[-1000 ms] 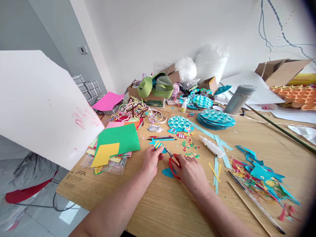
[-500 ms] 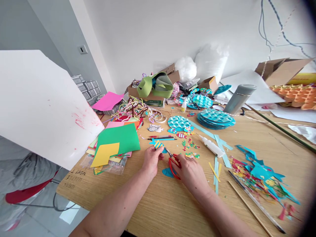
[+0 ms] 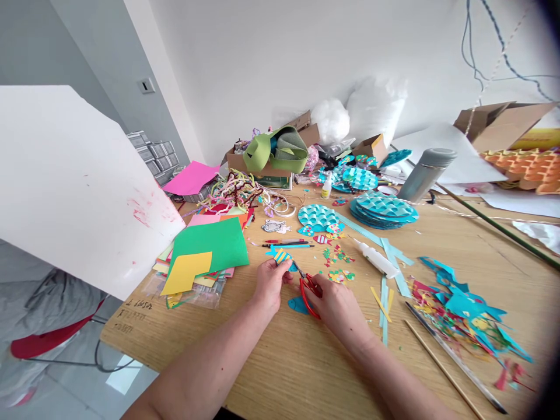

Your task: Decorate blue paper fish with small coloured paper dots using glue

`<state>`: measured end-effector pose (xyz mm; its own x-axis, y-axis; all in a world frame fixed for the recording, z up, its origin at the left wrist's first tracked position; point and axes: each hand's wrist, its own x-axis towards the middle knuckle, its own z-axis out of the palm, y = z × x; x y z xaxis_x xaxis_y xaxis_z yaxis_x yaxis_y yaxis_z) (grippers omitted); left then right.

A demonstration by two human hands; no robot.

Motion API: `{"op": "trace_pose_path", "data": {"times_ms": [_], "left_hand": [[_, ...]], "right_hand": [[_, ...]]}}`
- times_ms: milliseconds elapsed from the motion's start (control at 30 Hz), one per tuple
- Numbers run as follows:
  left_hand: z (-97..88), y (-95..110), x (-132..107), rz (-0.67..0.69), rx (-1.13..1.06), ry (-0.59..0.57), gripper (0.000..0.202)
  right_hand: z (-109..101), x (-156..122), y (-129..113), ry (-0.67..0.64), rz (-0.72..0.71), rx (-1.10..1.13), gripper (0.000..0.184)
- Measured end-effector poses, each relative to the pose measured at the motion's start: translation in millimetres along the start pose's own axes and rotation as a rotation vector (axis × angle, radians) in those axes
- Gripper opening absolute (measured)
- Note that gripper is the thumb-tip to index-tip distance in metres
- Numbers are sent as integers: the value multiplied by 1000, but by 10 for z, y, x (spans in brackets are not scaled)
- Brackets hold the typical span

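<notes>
- Wooden bench (image 3: 306,361), littered; the cutting happens near the middle of its near edge.
- Left hand (image 3: 269,283), fingers closed, pinches a striped paper piece (image 3: 282,256), held just off the bench.
- Right hand (image 3: 335,303), fingers through the red scissors (image 3: 307,287), blade tips at the piece.
- Judgement: short snips, turning the paper rather than the scissors, left fingertips clear of the blades.
- A blue cutout (image 3: 297,305) lies beneath the scissors.

One head-worn camera looks forward and down, close over the cluttered table (image 3: 280,373).

A wooden table (image 3: 280,361) carries coloured paper sheets (image 3: 205,248), a glue bottle (image 3: 375,259), teal scalloped discs (image 3: 382,209) and paper scraps (image 3: 464,315).
</notes>
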<state>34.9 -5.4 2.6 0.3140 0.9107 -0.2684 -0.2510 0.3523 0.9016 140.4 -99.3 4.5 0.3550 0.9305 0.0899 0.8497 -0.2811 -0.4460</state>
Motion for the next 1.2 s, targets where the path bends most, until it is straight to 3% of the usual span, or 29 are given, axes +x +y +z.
{"op": "trace_pose_path", "data": {"times_ms": [467, 900, 1200], "left_hand": [[1, 4, -7, -2, -6, 4, 17], [-12, -13, -3, 19, 8, -1, 14], [-3, -5, -7, 8, 0, -2, 15]], "right_hand": [[9, 28, 39, -27, 29, 134, 37], [3, 14, 24, -5, 21, 2, 33], [1, 9, 11, -15, 28, 28, 32]]}}
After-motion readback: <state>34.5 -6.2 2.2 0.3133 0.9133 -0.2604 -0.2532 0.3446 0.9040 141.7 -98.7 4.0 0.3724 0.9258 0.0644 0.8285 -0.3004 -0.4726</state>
